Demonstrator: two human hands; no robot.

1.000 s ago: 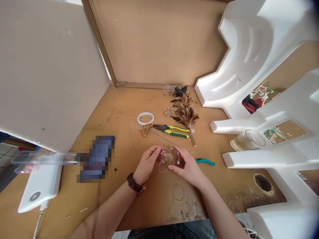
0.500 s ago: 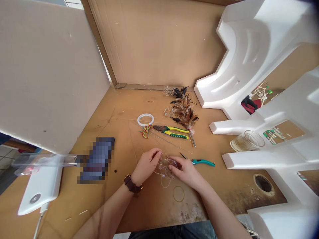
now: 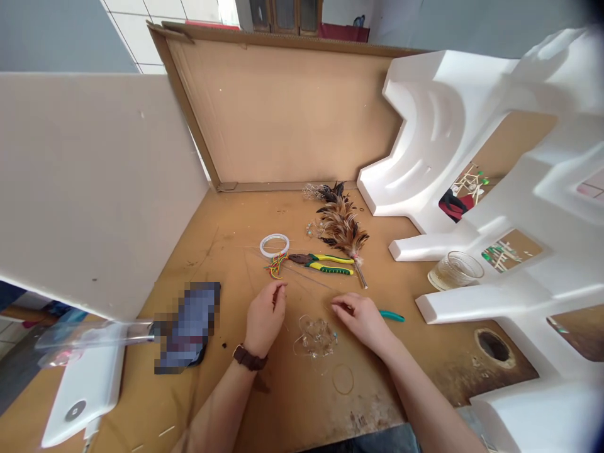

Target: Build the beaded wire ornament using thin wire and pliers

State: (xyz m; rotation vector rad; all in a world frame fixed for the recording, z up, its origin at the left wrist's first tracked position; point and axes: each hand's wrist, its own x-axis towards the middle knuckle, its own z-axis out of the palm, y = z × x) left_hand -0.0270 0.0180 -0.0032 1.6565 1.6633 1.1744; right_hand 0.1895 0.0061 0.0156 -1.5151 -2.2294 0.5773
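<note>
A tangle of thin wire with small clear beads (image 3: 317, 338) lies on the table between my hands. To its left is my left hand (image 3: 265, 319), wearing a dark wristwatch (image 3: 250, 357); its thumb and forefinger are pressed together. On the right, my right hand (image 3: 364, 319) has its fingers curled into a pinch, partly covering teal-handled pliers (image 3: 392, 315). Any thin strand in either pinch is too fine to make out. Beyond the hands lie yellow-green pliers (image 3: 325, 263), a white ring-shaped roll (image 3: 274, 245) and colourful threads (image 3: 276, 265).
A feather duster (image 3: 343, 220) lies beyond the pliers. White foam packing (image 3: 443, 308) borders the right, with a glass (image 3: 455, 272) in it. At left are a blurred-out phone (image 3: 191, 324) and a white power bank (image 3: 85, 390). A rubber band (image 3: 343, 394) lies near the front.
Both hands have let go of the beaded wire, which now rests on the table. They have moved apart, left hand leftward and right hand rightward. The view has tilted up.
</note>
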